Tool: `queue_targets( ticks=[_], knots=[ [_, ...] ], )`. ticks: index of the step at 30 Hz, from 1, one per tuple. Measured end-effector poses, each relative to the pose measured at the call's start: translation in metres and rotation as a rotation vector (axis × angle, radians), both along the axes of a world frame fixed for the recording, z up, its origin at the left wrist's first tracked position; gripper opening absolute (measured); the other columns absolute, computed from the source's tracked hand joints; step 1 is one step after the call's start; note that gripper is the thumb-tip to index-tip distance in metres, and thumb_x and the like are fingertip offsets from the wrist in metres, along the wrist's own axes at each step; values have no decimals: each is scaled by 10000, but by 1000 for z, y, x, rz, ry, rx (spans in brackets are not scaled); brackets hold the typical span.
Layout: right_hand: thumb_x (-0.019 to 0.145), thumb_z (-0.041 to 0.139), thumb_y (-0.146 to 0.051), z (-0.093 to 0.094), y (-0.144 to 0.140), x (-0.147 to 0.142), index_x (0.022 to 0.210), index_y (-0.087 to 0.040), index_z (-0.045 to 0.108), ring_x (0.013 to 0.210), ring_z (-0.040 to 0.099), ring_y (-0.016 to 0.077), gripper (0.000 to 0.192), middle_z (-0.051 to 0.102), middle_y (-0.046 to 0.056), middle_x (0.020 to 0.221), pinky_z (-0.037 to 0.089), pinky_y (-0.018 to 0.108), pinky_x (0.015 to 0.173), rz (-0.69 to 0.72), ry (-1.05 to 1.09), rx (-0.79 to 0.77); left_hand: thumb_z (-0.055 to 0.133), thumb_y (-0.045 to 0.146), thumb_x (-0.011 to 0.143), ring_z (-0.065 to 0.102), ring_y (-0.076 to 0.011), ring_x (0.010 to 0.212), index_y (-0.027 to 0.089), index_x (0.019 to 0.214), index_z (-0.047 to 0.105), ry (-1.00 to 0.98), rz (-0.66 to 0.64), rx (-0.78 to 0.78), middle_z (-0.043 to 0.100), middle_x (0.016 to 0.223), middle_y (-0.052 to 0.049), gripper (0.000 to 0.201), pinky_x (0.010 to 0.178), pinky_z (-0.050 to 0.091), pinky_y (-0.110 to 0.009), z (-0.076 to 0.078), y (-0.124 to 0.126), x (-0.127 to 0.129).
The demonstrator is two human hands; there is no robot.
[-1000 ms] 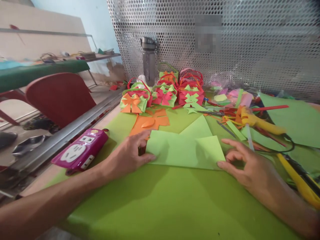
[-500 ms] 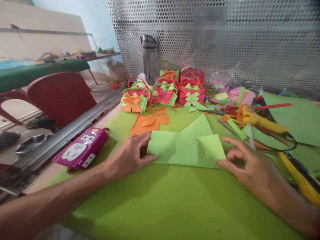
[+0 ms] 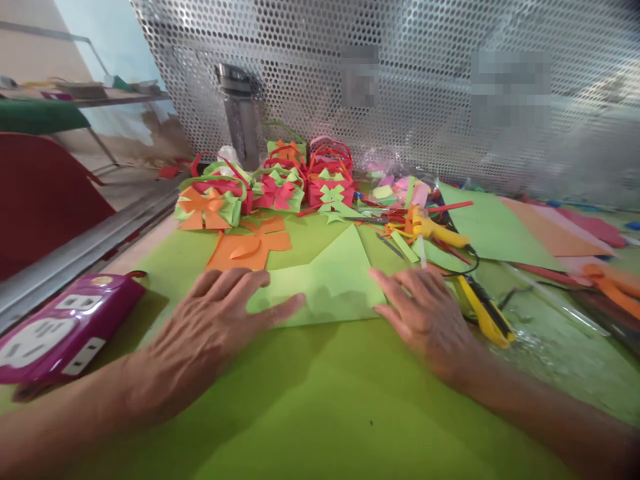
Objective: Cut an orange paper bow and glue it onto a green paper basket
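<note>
A light green sheet of folded craft paper (image 3: 320, 287) lies on the green tabletop, with a pointed part rising at its back. My left hand (image 3: 215, 313) rests over its left end, thumb and fingers apart, palm down. At the right end, the fingertips of my right hand (image 3: 430, 317) touch the paper's edge, with its thumb and forefinger spread. Cut orange paper pieces (image 3: 250, 247) lie just behind my left hand. Beyond my right hand are a yellow glue gun (image 3: 437, 230) and a yellow box cutter (image 3: 485, 313).
Several small paper bags with bows (image 3: 285, 190) stand at the back, near a grey bottle (image 3: 240, 120) and a perforated metal panel (image 3: 310, 53). A purple power strip (image 3: 75, 327) lies at left. Scissors with orange handles (image 3: 615, 293) and coloured sheets (image 3: 500, 223) are at right.
My view has swung to the right. Both hands have come closer together over the paper, my left one now lying flatter across its end. The paper's right flap no longer stands out separately.
</note>
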State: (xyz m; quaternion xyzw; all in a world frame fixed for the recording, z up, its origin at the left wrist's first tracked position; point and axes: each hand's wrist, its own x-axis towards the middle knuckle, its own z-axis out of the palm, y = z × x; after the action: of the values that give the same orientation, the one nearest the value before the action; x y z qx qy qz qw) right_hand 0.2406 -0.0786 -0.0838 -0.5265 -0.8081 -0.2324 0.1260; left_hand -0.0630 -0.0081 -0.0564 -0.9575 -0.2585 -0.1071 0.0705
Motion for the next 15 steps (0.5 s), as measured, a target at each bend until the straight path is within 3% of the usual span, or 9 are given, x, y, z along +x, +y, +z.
queue_targets(
  ticks=[3, 6, 10, 15],
  knots=[
    [896, 412, -22, 7, -2, -2, 1465, -121, 275, 666, 499, 213, 594, 549, 25, 732, 378, 357, 671, 202, -145, -45, 348, -42, 849, 523, -227, 897, 439, 1430, 318, 168, -76, 83, 539, 1014, -53, 755, 790, 434, -387, -4, 3, 2],
    [909, 416, -51, 13, -1, -4, 1478, -141, 285, 618, 487, 193, 591, 533, 14, 722, 342, 333, 613, 319, -282, -108, 463, -55, 727, 525, -243, 992, 482, 1468, 189, 273, -90, 92, 559, 1097, -38, 956, 846, 425, -386, -13, 5, 0],
    [923, 475, -138, 23, 3, -9, 1483, -209, 318, 603, 492, 179, 586, 546, 25, 734, 273, 309, 553, 343, -429, -193, 487, -16, 631, 484, -250, 1154, 491, 1482, 117, 221, -110, 70, 549, 1226, -1, 1057, 987, 358, -395, -18, 4, -6],
    [909, 501, -146, 29, 7, -14, 1483, -224, 322, 597, 486, 167, 606, 564, 29, 739, 237, 308, 541, 354, -495, -260, 491, 23, 682, 520, -233, 1087, 505, 1468, 181, 188, -81, -2, 581, 1171, 20, 973, 962, 368, -357, -15, 3, -4]
  ],
)
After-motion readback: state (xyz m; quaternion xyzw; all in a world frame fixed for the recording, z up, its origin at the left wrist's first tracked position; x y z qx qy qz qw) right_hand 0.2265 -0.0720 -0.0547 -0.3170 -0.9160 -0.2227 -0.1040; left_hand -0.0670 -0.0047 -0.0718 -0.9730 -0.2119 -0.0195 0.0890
